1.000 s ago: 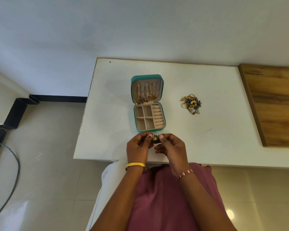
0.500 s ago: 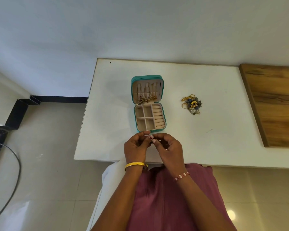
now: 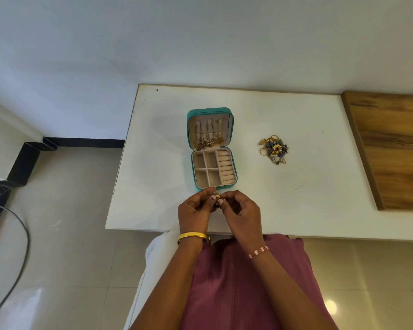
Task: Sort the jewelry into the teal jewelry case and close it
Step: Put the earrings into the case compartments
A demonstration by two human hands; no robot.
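Observation:
The teal jewelry case point(image 3: 234, 163) lies open on the white table point(image 3: 308, 198), its lid flat at the back with gold necklaces point(image 3: 208, 141) hanging in it. Its beige compartments and ring rolls look empty. Just in front of the case, my left hand point(image 3: 196, 210) and my right hand point(image 3: 241, 210) meet fingertip to fingertip and together pinch a small gold and dark jewelry piece point(image 3: 217, 198). A loose pile of jewelry point(image 3: 274, 148), gold rings and blue-and-yellow pieces, lies to the right of the case.
A wooden board point(image 3: 396, 148) covers the table's right end. The table's left edge drops to a tiled floor, where a black cable point(image 3: 22, 234) curves. My lap in pink cloth sits below the near table edge.
Both hands stay together in front of the case. The small piece, hidden by my fingers half a second ago, shows again between the fingertips.

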